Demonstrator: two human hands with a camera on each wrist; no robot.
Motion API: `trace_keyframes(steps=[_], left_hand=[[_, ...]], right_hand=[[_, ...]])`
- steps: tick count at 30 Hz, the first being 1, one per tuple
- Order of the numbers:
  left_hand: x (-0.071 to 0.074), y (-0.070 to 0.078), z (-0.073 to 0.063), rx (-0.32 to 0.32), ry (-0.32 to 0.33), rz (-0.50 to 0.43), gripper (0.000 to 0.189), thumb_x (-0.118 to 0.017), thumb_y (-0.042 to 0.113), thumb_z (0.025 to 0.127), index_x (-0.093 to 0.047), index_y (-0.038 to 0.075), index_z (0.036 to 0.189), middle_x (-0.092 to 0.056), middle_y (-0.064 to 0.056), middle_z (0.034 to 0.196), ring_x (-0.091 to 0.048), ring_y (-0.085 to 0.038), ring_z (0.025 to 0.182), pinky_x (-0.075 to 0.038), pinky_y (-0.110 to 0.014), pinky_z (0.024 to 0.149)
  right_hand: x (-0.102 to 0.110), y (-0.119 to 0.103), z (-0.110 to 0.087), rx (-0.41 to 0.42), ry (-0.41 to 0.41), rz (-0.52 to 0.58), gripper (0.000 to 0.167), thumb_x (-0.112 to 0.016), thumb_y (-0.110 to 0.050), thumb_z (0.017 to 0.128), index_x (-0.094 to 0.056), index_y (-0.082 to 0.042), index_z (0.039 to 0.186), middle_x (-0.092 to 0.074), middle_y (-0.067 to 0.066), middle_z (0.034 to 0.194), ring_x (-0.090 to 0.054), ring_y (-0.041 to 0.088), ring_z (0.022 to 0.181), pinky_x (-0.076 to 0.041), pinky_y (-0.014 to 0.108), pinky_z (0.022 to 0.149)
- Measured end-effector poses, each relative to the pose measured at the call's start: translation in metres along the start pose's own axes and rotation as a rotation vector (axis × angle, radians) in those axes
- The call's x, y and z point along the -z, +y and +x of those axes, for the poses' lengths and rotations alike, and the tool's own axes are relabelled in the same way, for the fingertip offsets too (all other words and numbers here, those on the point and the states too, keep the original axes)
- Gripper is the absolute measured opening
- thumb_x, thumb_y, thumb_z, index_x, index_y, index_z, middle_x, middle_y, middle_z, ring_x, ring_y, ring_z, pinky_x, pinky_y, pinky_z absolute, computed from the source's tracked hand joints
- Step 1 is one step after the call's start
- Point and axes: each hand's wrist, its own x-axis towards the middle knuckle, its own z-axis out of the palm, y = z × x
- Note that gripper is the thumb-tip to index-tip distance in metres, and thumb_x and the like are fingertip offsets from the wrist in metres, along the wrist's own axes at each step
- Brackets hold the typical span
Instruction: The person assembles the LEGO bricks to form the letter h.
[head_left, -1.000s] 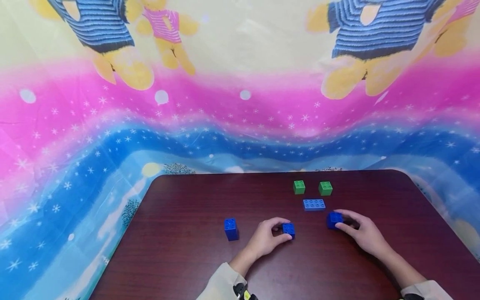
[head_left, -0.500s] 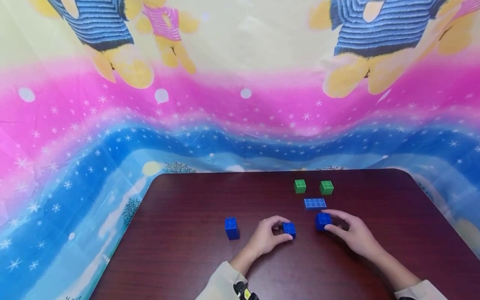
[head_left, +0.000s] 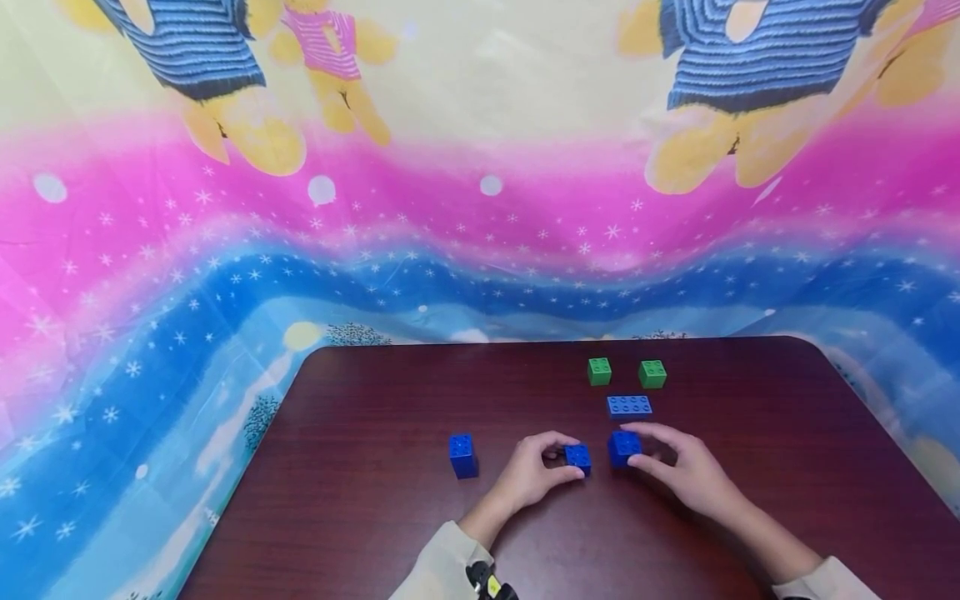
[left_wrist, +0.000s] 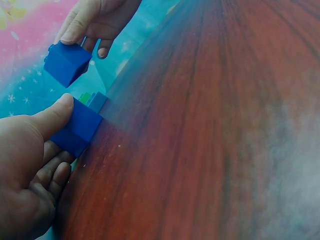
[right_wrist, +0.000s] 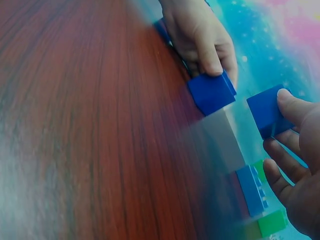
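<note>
Thumb and fingers of my left hand pinch a dark blue toy building block with studs on top, low over the table's middle. Just right of it, my right hand grips a second dark blue block by its sides. A narrow gap separates the two blocks in the head view. In the left wrist view, the right hand's block appears beyond the left hand's block. Left of my left hand stands a taller dark blue block, upright with studs up.
A lighter blue long brick lies behind the right hand's block. Farther back sit two green blocks, one left and one right. The dark wooden table ends at a patterned cloth backdrop.
My right hand has carried its dark blue block leftward, closing much of the distance to the left hand's block. The left hand and its block stay nearly still.
</note>
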Motion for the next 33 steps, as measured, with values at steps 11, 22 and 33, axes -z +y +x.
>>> trace_keyframes(steps=[11,22,33], left_hand=[[0.001,-0.001,0.0,-0.017,0.001,-0.01,0.034,-0.084,0.023,0.087,-0.073,0.015,0.118,-0.074,0.003,0.112,-0.066,-0.002,0.094,-0.054,-0.02,0.084],[-0.001,-0.002,0.001,-0.021,0.004,0.003,0.036,-0.085,0.021,0.085,-0.073,0.012,0.118,-0.074,0.001,0.11,-0.066,-0.002,0.093,-0.054,-0.019,0.084],[0.0,-0.002,0.001,-0.035,0.009,0.027,0.038,-0.086,0.021,0.085,-0.072,0.009,0.118,-0.074,0.0,0.109,-0.066,-0.002,0.094,-0.054,-0.019,0.084]], right_hand=[[-0.016,-0.01,0.004,0.034,-0.033,0.079,0.041,-0.076,-0.019,0.093,-0.067,-0.012,0.132,-0.069,0.011,0.122,-0.064,0.011,0.078,-0.057,0.027,0.069],[-0.031,-0.015,0.013,0.093,-0.032,0.106,0.041,-0.078,-0.015,0.091,-0.068,-0.008,0.13,-0.071,0.01,0.118,-0.065,0.012,0.075,-0.057,0.028,0.065],[-0.037,-0.016,0.017,0.076,-0.065,0.103,0.043,-0.078,-0.016,0.091,-0.067,-0.006,0.131,-0.07,0.01,0.12,-0.065,0.011,0.079,-0.058,0.028,0.069]])
